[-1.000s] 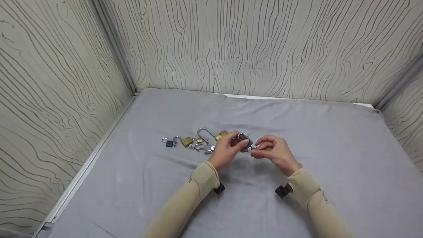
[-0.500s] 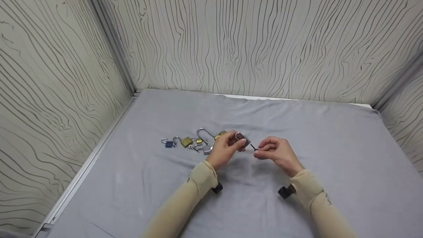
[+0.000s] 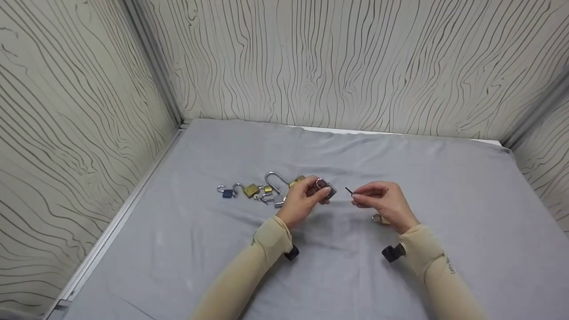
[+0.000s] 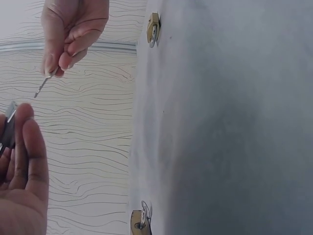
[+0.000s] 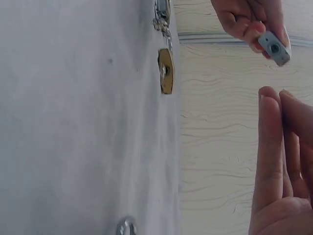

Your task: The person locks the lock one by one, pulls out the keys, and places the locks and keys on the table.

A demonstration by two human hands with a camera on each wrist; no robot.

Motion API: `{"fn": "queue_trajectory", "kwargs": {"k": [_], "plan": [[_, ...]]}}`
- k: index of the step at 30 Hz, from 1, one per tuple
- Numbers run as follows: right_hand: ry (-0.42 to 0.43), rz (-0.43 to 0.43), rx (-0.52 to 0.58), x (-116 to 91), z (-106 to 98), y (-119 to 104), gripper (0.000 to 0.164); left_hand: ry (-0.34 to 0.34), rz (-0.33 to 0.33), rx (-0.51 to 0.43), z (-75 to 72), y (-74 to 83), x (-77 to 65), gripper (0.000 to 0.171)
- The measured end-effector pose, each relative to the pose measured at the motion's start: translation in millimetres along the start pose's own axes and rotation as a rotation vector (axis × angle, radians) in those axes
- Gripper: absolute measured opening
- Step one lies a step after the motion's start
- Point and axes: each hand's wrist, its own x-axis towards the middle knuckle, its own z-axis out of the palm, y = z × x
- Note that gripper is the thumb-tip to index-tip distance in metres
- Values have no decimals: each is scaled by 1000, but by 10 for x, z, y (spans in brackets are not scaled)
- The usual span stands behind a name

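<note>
My left hand (image 3: pixel 302 200) grips a small grey padlock (image 3: pixel 331 191), its shackle showing above the fingers. The underside of this padlock, with its round keyhole, faces the camera in the right wrist view. Between thumb and fingertips my right hand (image 3: pixel 386 202) pinches a thin key (image 4: pixel 42 85), its dark shaft (image 3: pixel 348 190) pointing towards the padlock. A gap separates key and padlock. The key's head is mostly hidden by the fingers. Below the right hand, partly covered by it, lies a brass padlock (image 3: pixel 379 219) on the cloth.
Left of the left hand lies a cluster on the grey cloth (image 3: pixel 426 173): a blue padlock (image 3: pixel 227 194), a brass padlock (image 3: pixel 251 190), a small yellow padlock (image 3: pixel 268 189), a silver padlock (image 3: pixel 278 202), a long-shackled brass padlock (image 3: pixel 297 180) and loose keys (image 3: pixel 258 198). Patterned walls enclose the table.
The key was at the padlock's underside one second ago; my right hand has drawn it away to the right. A brass padlock beneath that hand has come into view. The left hand barely moved.
</note>
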Motion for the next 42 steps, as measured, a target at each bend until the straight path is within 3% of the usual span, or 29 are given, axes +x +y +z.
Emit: {"fn": "queue_trajectory", "kwargs": {"k": [11, 24, 33, 42], "plan": [[79, 7, -199, -9, -229, -3, 21, -25, -33, 11, 8, 1, -2, 17], [72, 30, -486, -45, -595, 112, 17, -47, -29, 40, -1, -37, -14, 17], [70, 62, -551, -162, -849, 171, 16, -51, -67, 42, 13, -34, -22, 17], [48, 97, -661, -242, -997, 230, 17, -49, -59, 46, 14, -35, -38, 17]]}}
